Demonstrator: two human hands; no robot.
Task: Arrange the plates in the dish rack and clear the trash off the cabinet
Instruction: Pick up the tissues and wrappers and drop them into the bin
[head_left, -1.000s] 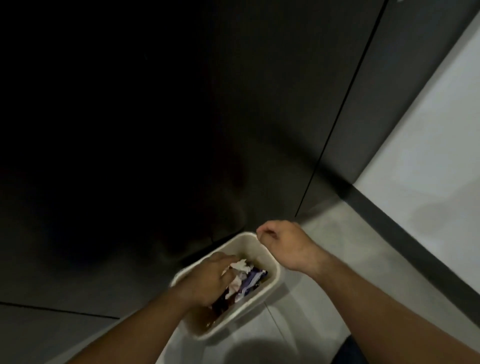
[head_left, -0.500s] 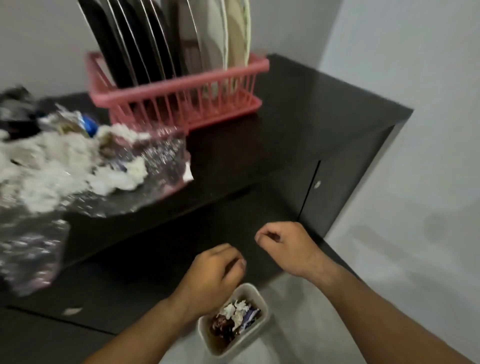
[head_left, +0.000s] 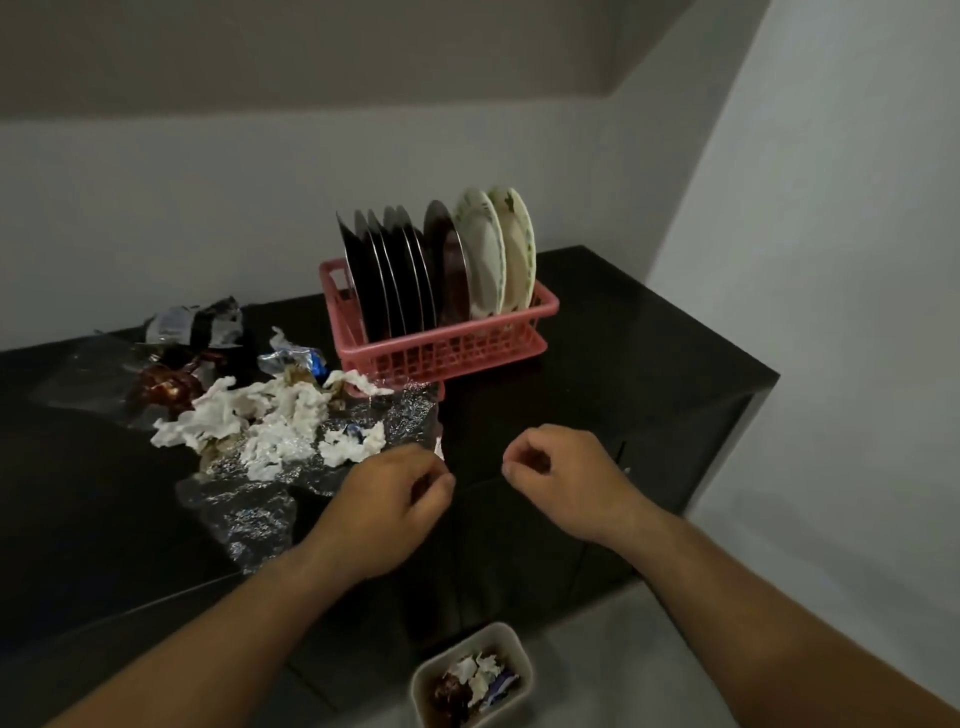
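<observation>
A pink dish rack (head_left: 441, 353) stands on the black cabinet (head_left: 623, 338) with several dark plates (head_left: 389, 270) and two pale plates (head_left: 493, 254) upright in it. Left of the rack lies a heap of trash: crumpled white tissue (head_left: 265, 421), clear plastic wrap (head_left: 244, 514), a brown wrapper (head_left: 166, 384) and a blue-silver wrapper (head_left: 291, 358). My left hand (head_left: 384, 509) hovers at the plastic's right edge, fingers loosely curled, holding nothing. My right hand (head_left: 561, 478) hangs beside it over the cabinet's front edge, also loosely curled and empty.
A small white bin (head_left: 519, 649) with scraps of paper and wrappers sits on the pale floor below the cabinet front. Grey walls close in behind and on the right. The cabinet's right part is bare dark surface.
The view has lifted from the bin on the floor up to the cabinet top. My left hand left the bin and rose to the plastic's edge; my right hand rose with it.
</observation>
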